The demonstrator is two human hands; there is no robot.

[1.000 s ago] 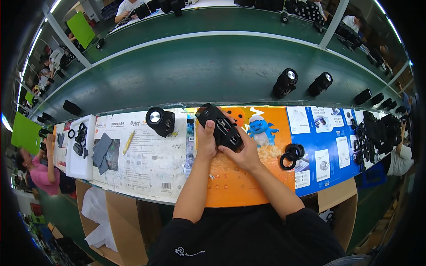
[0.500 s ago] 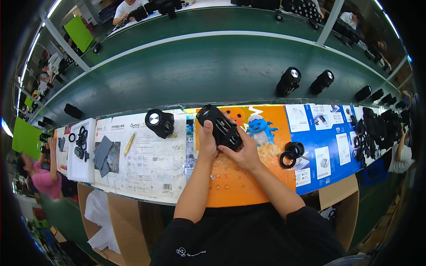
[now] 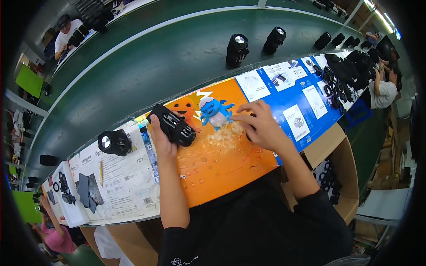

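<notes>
My left hand (image 3: pixel 163 141) grips a black cylindrical device, seemingly a portable speaker (image 3: pixel 171 126), tilted above the orange sheet (image 3: pixel 213 173). Its side shows an opening with small parts inside. Over the right edge of that sheet is my right hand (image 3: pixel 262 126), fingers stretched out to the left and apart. Below its fingers a small part of the black rings (image 3: pixel 249 136) shows; the rest is covered by the hand. A second black speaker with a silver end disc (image 3: pixel 114 142) lies on the white printed sheet to the left.
Two speakers (image 3: pixel 237 51) stand on the green surface beyond the bench. At left are a yellow pen (image 3: pixel 101 173), grey pieces (image 3: pixel 86 193) and a white tray (image 3: pixel 75 213) with black parts. Black rings and parts (image 3: pixel 339 86) lie at right. An open carton (image 3: pixel 348 166) stands below.
My right hand has let go of the speaker and moved right to the black rings. My left hand alone holds the speaker. The whole view has turned and shifted toward the right.
</notes>
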